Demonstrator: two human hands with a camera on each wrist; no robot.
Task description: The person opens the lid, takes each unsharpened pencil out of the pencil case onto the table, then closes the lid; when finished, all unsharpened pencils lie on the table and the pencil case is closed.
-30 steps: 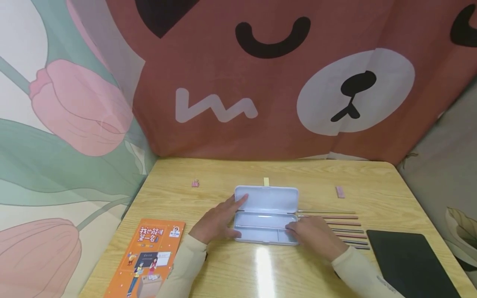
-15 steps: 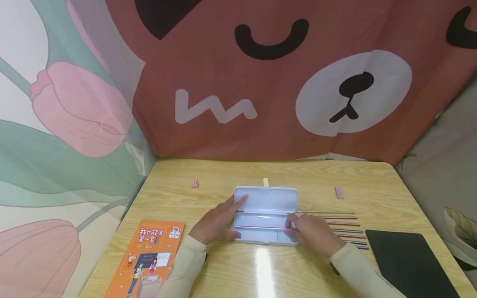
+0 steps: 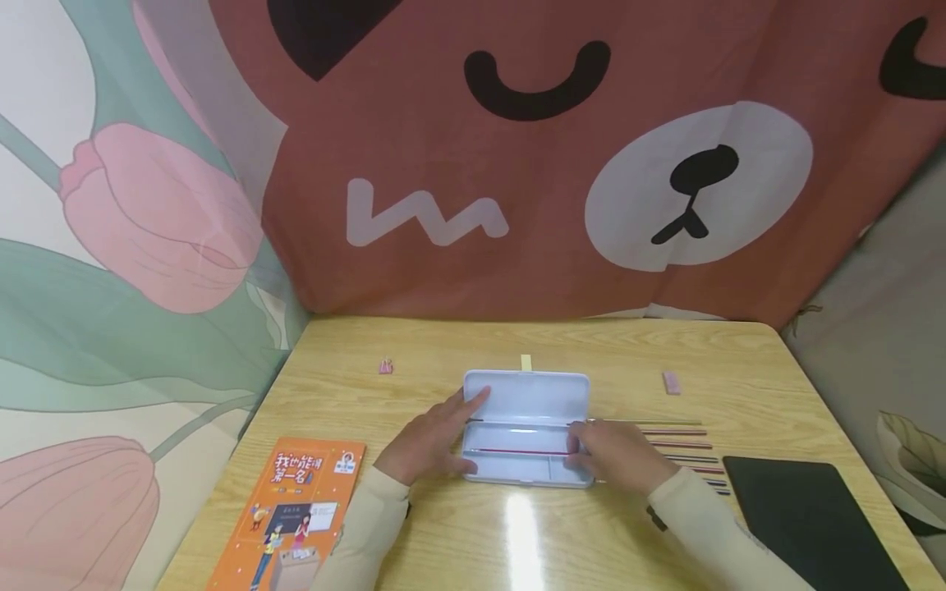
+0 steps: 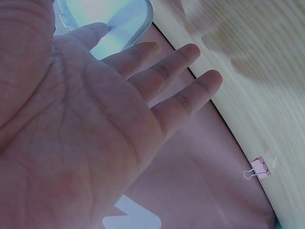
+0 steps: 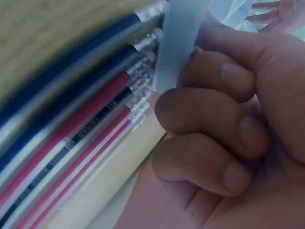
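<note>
A pale blue pencil case [image 3: 526, 398] lies open at the middle of the table, its lid leaning back. My left hand [image 3: 432, 439] steadies its left side, fingers spread along the lid and thumb at the lower front corner. In the left wrist view the palm shows with fingers stretched out. A thin red pencil [image 3: 517, 451] lies lengthwise across the tray. My right hand [image 3: 624, 455] pinches its right end over the case's right part, with the other fingers curled in the right wrist view. The fingertips partly hide a small compartment. Several pencils [image 5: 90, 114] lie beside the case.
An orange book [image 3: 296, 509] lies at the left and a black flat board [image 3: 805, 509] at the right. Towards the back are a pink binder clip [image 3: 386, 366], a pale yellow strip [image 3: 526, 362] behind the lid and a pink eraser [image 3: 671, 382].
My right hand has shifted slightly up and back along the case's right side. The line across the tray looked silvery earlier and shows red now. My left hand has stayed put.
</note>
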